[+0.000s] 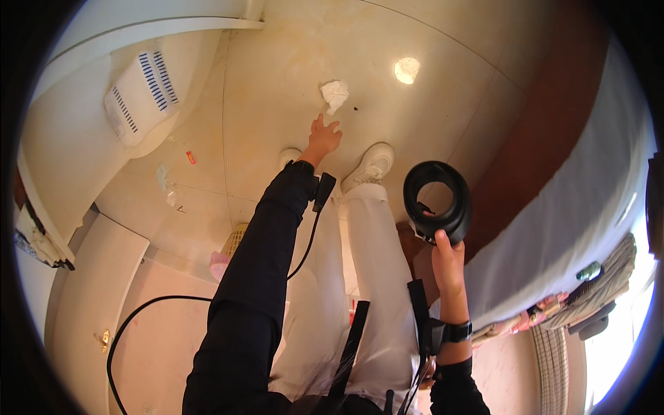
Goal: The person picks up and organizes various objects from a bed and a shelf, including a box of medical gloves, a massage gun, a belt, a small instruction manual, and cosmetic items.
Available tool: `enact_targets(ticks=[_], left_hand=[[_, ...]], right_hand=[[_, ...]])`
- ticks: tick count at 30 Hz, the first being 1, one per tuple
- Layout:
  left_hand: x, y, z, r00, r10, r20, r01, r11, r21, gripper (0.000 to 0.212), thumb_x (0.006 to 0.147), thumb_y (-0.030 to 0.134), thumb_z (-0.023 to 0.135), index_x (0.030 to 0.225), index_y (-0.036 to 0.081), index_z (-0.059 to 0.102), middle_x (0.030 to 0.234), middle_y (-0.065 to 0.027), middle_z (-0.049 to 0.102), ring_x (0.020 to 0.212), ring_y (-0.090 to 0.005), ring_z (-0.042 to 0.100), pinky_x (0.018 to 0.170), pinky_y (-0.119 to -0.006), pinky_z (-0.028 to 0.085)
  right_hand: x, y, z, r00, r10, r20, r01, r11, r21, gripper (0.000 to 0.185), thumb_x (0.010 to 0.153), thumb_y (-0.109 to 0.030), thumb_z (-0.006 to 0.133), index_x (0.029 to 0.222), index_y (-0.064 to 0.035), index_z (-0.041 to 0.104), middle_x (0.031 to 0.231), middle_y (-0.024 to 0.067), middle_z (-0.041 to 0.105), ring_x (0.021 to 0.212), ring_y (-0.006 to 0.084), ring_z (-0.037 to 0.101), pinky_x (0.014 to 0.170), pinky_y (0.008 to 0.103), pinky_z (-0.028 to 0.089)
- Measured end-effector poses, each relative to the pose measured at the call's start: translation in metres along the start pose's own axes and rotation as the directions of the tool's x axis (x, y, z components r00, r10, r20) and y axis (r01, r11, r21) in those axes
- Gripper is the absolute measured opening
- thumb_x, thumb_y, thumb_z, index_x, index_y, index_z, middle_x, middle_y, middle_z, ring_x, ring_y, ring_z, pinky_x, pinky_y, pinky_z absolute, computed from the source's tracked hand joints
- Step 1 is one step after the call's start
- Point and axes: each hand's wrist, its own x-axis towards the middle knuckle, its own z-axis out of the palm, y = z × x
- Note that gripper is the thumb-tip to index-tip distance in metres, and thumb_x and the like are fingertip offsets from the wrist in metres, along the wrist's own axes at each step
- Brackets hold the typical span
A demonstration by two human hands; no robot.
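Note:
My left hand (324, 137) reaches down over the floor with its fingers apart and nothing in it. Just beyond its fingertips a crumpled white tissue (335, 94) lies on the pale tiled floor, with a small dark speck (356, 109) to its right. My right hand (447, 259) grips a black ring-shaped object (463, 202) with a large round hole; what it is exactly I cannot tell. The thumb lies on its near rim, and the other fingers are largely hidden. Both wrists wear black straps with devices, and a cable runs from the left one.
White shoes (374, 162) stand below my hands. A red wrapper (191, 157) and clear plastic scraps (163, 177) lie on the floor to the left, near a yellow perforated basket (237, 237). A white package with blue stripes (142, 98) is at upper left; a bed with a pale sheet (560, 207) stands right.

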Motion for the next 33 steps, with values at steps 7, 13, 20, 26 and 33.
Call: enact_targets(ticks=[7,13,20,26,33], left_hand=[[0.031,-0.011,-0.002,0.999,0.035,0.001,-0.035,0.999,-0.004,0.049,0.083,0.029,0.039,0.126,0.007,0.032,0.137,-0.0126,0.014,0.125,-0.0301,0.016,0.098,-0.041,0.024],[-0.101,-0.078,0.015,0.957,0.179,-0.228,-0.221,0.959,-0.176,0.048,0.081,0.027,0.042,0.120,-0.001,0.034,0.124,-0.0221,0.034,0.116,-0.0328,0.031,0.095,-0.039,0.028],[-0.416,-0.196,0.063,0.965,-0.076,-0.251,-0.012,0.942,-0.334,0.049,0.081,0.024,0.044,0.118,-0.006,0.036,0.123,-0.0230,0.035,0.117,-0.0325,0.031,0.098,-0.036,0.024],[-0.553,-0.307,0.124,0.896,-0.443,0.042,0.421,0.814,-0.401,0.055,0.080,0.028,0.047,0.124,-0.002,0.032,0.129,-0.0201,0.029,0.122,-0.0310,0.023,0.101,-0.038,0.018],[-0.592,-0.325,0.113,0.769,-0.632,0.091,0.561,0.601,-0.569,0.027,0.078,0.018,0.047,0.098,0.003,0.056,0.108,-0.0139,0.045,0.103,-0.0225,0.041,0.084,-0.038,0.032]], right_hand=[[0.008,0.005,0.000,0.996,-0.087,0.005,0.087,0.995,-0.042,0.036,0.081,-0.024,0.055,0.107,-0.0001,0.050,0.105,0.0042,0.054,0.098,0.0133,0.047,0.088,0.0272,0.032],[-0.038,-0.036,0.032,0.999,-0.041,-0.010,0.035,0.938,-0.345,0.032,0.079,-0.021,0.056,0.102,0.0010,0.054,0.097,0.0020,0.055,0.089,0.0099,0.047,0.082,0.0249,0.035],[-0.109,-0.087,0.086,0.980,-0.035,0.196,0.115,0.903,-0.415,0.031,0.077,-0.024,0.060,0.094,0.0017,0.056,0.087,-0.0003,0.055,0.079,0.0072,0.047,0.074,0.0221,0.037],[-0.147,-0.113,0.132,0.951,-0.040,0.308,0.190,0.859,-0.476,0.030,0.076,-0.025,0.062,0.091,0.0007,0.058,0.083,0.0005,0.056,0.077,0.0067,0.048,0.070,0.0216,0.038],[-0.180,-0.122,0.148,0.917,-0.089,0.390,0.284,0.832,-0.478,0.028,0.077,-0.024,0.061,0.091,0.0009,0.058,0.083,0.0014,0.057,0.075,0.0083,0.049,0.072,0.0221,0.038]])
